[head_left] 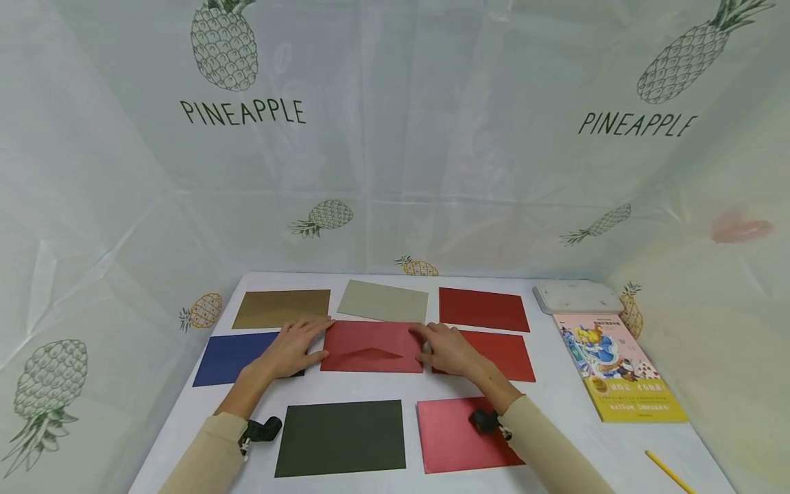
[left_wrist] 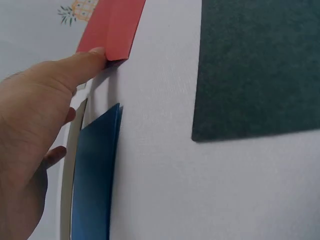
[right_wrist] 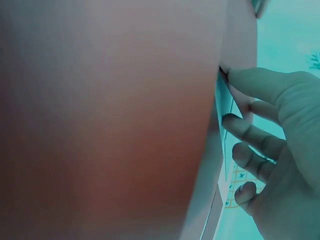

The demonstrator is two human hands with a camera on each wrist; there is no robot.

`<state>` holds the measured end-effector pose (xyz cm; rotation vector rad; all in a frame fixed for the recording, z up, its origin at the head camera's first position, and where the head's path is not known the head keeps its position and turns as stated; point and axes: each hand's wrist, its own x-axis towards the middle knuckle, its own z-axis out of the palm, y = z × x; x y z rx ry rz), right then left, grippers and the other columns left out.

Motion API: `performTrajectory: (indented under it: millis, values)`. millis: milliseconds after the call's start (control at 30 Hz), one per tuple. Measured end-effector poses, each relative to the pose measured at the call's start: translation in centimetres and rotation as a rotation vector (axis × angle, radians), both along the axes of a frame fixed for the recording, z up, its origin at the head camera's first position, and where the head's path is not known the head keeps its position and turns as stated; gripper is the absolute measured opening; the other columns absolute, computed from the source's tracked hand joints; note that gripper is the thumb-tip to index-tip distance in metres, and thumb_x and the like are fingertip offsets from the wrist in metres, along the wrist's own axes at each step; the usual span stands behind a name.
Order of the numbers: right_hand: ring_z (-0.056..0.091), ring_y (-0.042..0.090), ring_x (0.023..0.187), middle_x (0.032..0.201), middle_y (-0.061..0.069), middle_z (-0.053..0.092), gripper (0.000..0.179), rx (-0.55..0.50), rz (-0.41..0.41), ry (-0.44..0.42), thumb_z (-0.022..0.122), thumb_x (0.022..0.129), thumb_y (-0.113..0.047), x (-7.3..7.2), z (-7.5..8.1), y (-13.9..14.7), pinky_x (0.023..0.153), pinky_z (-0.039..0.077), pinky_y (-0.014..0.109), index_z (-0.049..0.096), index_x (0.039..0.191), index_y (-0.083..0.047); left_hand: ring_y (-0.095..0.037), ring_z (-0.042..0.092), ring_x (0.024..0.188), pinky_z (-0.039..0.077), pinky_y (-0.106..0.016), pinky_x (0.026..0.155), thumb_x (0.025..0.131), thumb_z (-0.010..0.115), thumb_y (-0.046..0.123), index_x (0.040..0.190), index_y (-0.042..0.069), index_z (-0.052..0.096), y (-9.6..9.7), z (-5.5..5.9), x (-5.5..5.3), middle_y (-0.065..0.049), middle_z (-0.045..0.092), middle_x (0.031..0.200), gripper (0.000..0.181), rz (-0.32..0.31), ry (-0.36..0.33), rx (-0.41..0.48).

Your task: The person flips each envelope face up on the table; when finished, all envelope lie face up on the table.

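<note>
Between my two hands in the head view is a red envelope (head_left: 370, 337) with a pointed flap toward the near side. My left hand (head_left: 293, 350) grips its left end, thumb at the short edge and fingers at the far corner. The left wrist view shows that thumb on the end of the red envelope (left_wrist: 120, 30), with a shadow on the table below it. At the opposite end my right hand (head_left: 453, 350) holds the edge between thumb and index finger. In the right wrist view, the other fingers of the right hand (right_wrist: 295, 130) are spread and bent.
Around the hands lie a blue envelope (head_left: 225, 360), a brown one (head_left: 282, 309), a grey one (head_left: 384, 300), red ones (head_left: 484, 309) (head_left: 503, 357), a dark green one (head_left: 341, 439) and a pinkish-red one (head_left: 450, 436). Rightward are a book (head_left: 617, 370), white case (head_left: 579, 298) and yellow pencil (head_left: 668, 470).
</note>
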<state>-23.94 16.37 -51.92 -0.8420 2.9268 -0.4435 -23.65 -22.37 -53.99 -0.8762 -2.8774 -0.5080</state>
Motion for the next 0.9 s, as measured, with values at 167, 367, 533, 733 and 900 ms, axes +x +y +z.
performTrajectory:
  millis: [167,367,533,733,900]
  values:
    - [0.056,0.019,0.102,0.117,0.004,0.062,0.053,0.03,0.042,0.023,0.077,0.088,-0.036,0.3,-0.16,0.07,0.088,0.045,0.045,0.063,0.135,-0.017,-0.04,0.044,0.137,0.032,-0.066,0.102,0.093,0.071,0.036,0.145,0.012,0.056,-0.13,-0.13,0.19,-0.011,0.048,0.153,0.059,-0.04,0.013,-0.028]
    - [0.056,0.02,0.105,0.117,0.003,0.061,0.048,0.042,0.047,0.028,0.078,0.087,-0.038,0.4,-0.37,0.09,0.09,0.045,0.045,0.068,0.13,-0.017,-0.04,0.044,0.137,0.032,-0.068,0.103,0.094,0.07,0.037,0.143,0.013,0.058,-0.28,-0.22,0.2,-0.01,0.051,0.151,0.056,-0.046,0.002,-0.045]
    - [0.056,0.019,0.104,0.118,0.003,0.061,0.049,0.062,0.05,0.035,0.077,0.088,-0.039,0.38,-0.43,0.01,0.089,0.046,0.044,0.068,0.131,-0.017,-0.038,0.043,0.138,0.031,-0.066,0.104,0.094,0.068,0.042,0.142,0.016,0.06,-0.64,-0.58,0.08,-0.007,0.053,0.149,0.055,-0.041,0.009,-0.024]
    - [0.056,0.019,0.1,0.116,0.004,0.061,0.048,0.053,0.061,0.046,0.078,0.088,-0.037,0.48,-0.32,0.03,0.086,0.046,0.044,0.069,0.13,-0.016,-0.035,0.043,0.138,0.031,-0.066,0.105,0.092,0.066,0.053,0.141,0.018,0.061,-0.79,-0.7,0.1,-0.005,0.052,0.15,0.06,-0.041,0.002,-0.026]
    - [0.055,0.015,0.094,0.113,0.001,0.06,0.046,0.047,0.061,0.051,0.077,0.089,-0.038,0.54,-0.44,0.09,0.083,0.044,0.041,0.069,0.129,-0.017,-0.034,0.041,0.14,0.03,-0.066,0.106,0.09,0.069,0.05,0.142,0.016,0.06,-0.61,-0.24,0.54,-0.006,0.051,0.151,0.063,-0.039,-0.013,-0.034]
